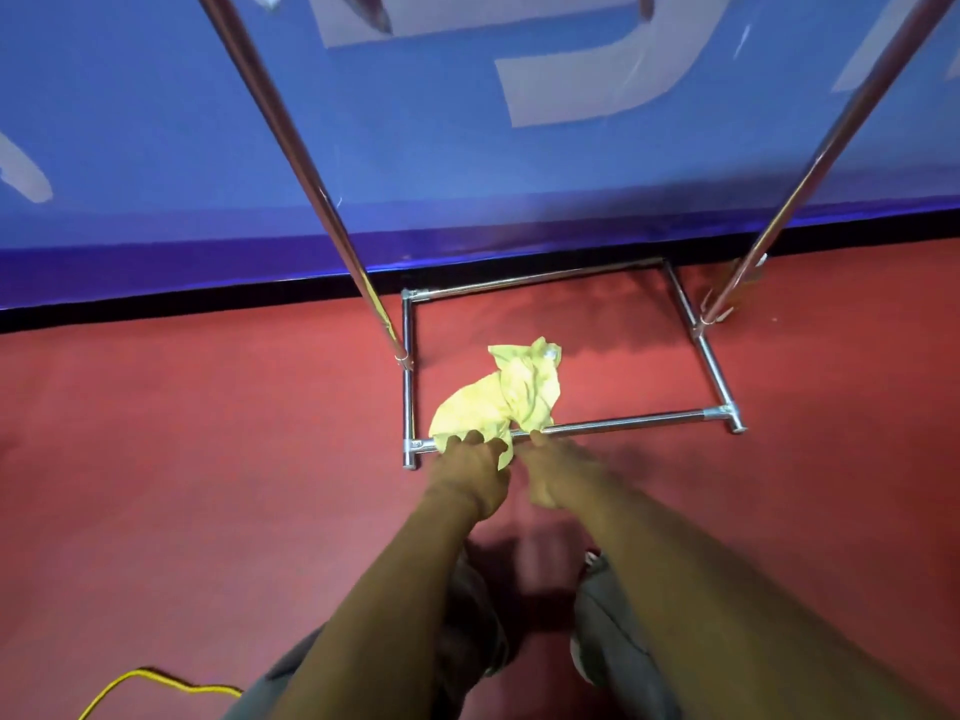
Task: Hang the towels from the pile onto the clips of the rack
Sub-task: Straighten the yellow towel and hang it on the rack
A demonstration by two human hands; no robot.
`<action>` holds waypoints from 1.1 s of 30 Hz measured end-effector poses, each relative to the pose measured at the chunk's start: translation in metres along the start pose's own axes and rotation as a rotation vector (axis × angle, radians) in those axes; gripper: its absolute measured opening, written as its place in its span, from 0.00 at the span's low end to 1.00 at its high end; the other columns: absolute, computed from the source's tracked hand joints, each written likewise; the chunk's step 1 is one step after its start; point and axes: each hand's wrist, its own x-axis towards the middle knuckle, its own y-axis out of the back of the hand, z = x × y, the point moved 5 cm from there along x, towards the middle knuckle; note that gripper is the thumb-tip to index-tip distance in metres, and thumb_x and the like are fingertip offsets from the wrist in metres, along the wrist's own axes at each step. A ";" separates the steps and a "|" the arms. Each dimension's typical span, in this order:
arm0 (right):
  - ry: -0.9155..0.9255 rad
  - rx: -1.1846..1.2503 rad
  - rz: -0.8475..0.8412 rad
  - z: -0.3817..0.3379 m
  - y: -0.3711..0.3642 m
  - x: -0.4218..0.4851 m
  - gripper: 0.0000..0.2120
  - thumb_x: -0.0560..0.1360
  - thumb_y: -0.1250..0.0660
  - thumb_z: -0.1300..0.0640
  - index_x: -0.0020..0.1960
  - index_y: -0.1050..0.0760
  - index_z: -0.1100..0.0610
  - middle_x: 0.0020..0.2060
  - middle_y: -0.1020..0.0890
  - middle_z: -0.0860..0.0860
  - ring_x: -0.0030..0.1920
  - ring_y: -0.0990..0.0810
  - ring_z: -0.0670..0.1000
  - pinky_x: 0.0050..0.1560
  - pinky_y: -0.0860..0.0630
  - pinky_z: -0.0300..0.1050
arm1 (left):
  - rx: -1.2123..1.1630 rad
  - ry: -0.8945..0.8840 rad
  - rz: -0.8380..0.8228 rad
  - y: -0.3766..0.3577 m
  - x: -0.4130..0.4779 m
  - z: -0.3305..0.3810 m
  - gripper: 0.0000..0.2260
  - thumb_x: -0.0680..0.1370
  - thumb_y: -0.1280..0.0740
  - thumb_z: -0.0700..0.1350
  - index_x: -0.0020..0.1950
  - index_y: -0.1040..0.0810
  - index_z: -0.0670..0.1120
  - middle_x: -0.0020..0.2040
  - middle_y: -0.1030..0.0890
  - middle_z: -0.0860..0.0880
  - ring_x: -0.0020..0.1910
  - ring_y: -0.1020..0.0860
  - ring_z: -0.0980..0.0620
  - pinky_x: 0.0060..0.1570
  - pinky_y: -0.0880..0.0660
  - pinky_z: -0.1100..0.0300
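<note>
— What step is this, then?

— The pick-up, I'd say. Both hands are down at the yellow towel (pixel 501 402), which lies crumpled on the red floor (pixel 208 433), draped over the front bar of the rack (pixel 623 423) base, at about six o'clock of that frame.

— Got hold of it?

— The left hand (pixel 470 472) has its fingers curled onto the near edge, bunching cloth, so it looks like a pinch. The right hand (pixel 553 472) sits just beside it, at three o'clock of the left, fingertips touching the bar; it's blurred, so I can't tell whether it grips anything.

— And next?

— Probably lift it clear of the bar, shake it open, find a corner. The clips must be up at twelve o'clock, out of sight; only the two uprights show.
</note>
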 end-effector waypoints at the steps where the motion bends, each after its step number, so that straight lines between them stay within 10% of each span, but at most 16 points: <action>1: -0.005 -0.012 -0.011 0.002 -0.005 0.011 0.29 0.77 0.37 0.60 0.77 0.37 0.48 0.78 0.41 0.51 0.75 0.36 0.61 0.72 0.33 0.60 | 0.029 -0.008 -0.012 -0.007 0.008 -0.001 0.22 0.81 0.39 0.53 0.75 0.30 0.52 0.72 0.29 0.45 0.70 0.32 0.40 0.67 0.30 0.47; 33: -0.151 0.057 -0.134 0.057 -0.081 0.183 0.28 0.79 0.35 0.49 0.78 0.36 0.46 0.81 0.52 0.47 0.75 0.39 0.61 0.70 0.35 0.59 | 0.022 0.024 -0.147 -0.116 0.144 -0.005 0.29 0.83 0.41 0.52 0.82 0.50 0.60 0.83 0.49 0.49 0.81 0.50 0.43 0.74 0.40 0.42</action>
